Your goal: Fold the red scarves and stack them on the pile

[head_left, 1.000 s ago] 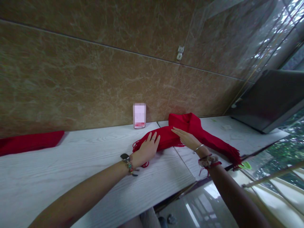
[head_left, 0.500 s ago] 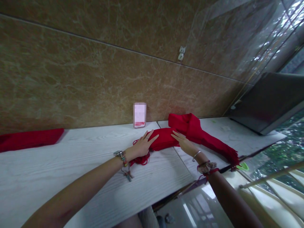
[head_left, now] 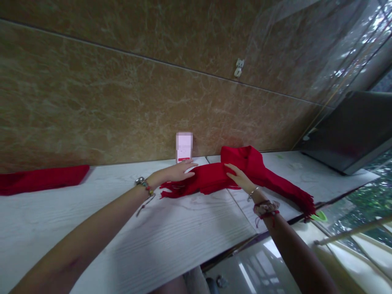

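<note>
A long red scarf (head_left: pixel 260 173) with fringed ends lies across the seam of two white wood-grain tables (head_left: pixel 122 228). My left hand (head_left: pixel 176 172) holds the scarf's left part up off the table, fingers closed on the cloth, the fringe hanging below it. On the middle of the scarf rests my right hand (head_left: pixel 239 176), fingers stretched flat and pressing it down. Both wrists wear bracelets. The scarf's right end trails to the table's front edge, its fringe hanging over.
A small pink and white card (head_left: pixel 184 147) leans against the brown marble wall (head_left: pixel 122 102) behind the scarf. Another red cloth (head_left: pixel 43 179) lies at the far left. A dark box (head_left: pixel 352 130) stands at the right. Below the table edge is a glossy floor.
My left hand has moved from lying flat on the scarf's left end to lifting that end off the table. My right hand stayed flat on the scarf's middle.
</note>
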Demonstrator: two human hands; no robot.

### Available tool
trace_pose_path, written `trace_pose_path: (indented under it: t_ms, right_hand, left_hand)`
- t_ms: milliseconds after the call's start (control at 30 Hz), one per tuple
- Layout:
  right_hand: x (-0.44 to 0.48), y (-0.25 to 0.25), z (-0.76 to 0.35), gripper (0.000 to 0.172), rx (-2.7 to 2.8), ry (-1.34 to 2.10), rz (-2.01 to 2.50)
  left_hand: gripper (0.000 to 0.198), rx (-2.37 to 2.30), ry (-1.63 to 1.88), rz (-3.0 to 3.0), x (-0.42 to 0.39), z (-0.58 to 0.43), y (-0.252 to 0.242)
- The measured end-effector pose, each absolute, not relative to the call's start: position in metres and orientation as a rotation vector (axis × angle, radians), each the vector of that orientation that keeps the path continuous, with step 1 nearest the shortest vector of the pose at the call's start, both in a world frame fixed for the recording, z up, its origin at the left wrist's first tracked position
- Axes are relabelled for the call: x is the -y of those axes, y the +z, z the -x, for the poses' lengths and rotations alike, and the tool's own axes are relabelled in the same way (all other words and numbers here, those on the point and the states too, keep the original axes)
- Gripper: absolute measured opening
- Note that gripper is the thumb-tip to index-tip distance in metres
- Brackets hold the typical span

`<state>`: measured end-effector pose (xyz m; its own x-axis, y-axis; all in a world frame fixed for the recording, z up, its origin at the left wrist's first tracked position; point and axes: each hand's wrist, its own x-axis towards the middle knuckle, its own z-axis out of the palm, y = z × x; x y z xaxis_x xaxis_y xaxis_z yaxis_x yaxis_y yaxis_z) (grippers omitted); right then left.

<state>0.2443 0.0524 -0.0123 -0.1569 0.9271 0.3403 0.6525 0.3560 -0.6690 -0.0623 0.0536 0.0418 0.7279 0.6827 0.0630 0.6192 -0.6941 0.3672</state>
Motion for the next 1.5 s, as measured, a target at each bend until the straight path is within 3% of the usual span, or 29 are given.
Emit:
trace_pose_path:
  t_ms: [100,267,400,500,567,667,800,900,1067,1333,1500]
  right_hand:
    - [-0.060,-0.013,-0.232,0.045,1.801,0.614,1.322]
    - [-0.056,-0.018,-0.200,0.055,1.476,0.857,1.267]
    - [-0.046,-0.021,-0.151,0.061,1.396,1.196,1.158]
    - [-0.043,-0.022,-0.095,0.057,1.438,1.371,1.004]
    - [-0.047,-0.022,-0.056,0.047,1.518,1.383,0.952]
    - [-0.056,-0.023,-0.013,0.036,1.643,1.259,1.002]
    - [-0.063,-0.027,0.000,0.036,1.730,1.080,1.035]
    - [-0.057,-0.032,-0.008,0.046,2.165,0.730,1.124]
    - [-0.041,-0.041,-0.009,0.048,2.727,0.195,1.252]
    - [-0.033,-0.043,-0.015,0.048,2.766,-0.028,1.383]
    - [-0.033,-0.047,-0.044,0.048,2.758,-0.074,1.479]
  left_hand:
    - [0.045,-0.970,0.474,-2.657,-0.061,0.022,0.046]
    - [0.066,-1.056,0.083,-2.704,-0.055,0.003,0.040]
    - [0.061,-1.205,-0.052,-2.732,-0.039,0.056,0.036]
    - [0.059,-1.377,-0.173,-2.685,-0.023,0.107,0.036]
    - [0.069,-1.499,-0.237,-2.653,-0.012,0.136,0.033]
    - [0.090,-1.665,-0.235,-2.645,-0.001,0.173,0.024]
    - [0.086,-1.739,-0.061,-2.633,0.002,0.209,0.013]
    - [0.082,-1.733,0.057,-2.603,0.000,0.218,0.011]
    - [0.093,-1.786,0.136,-2.560,0.003,0.212,0.005]
    - [0.059,-1.711,0.359,-2.522,0.004,0.230,0.029]
    - [0.058,-1.939,0.282,-2.521,0.010,0.268,0.033]
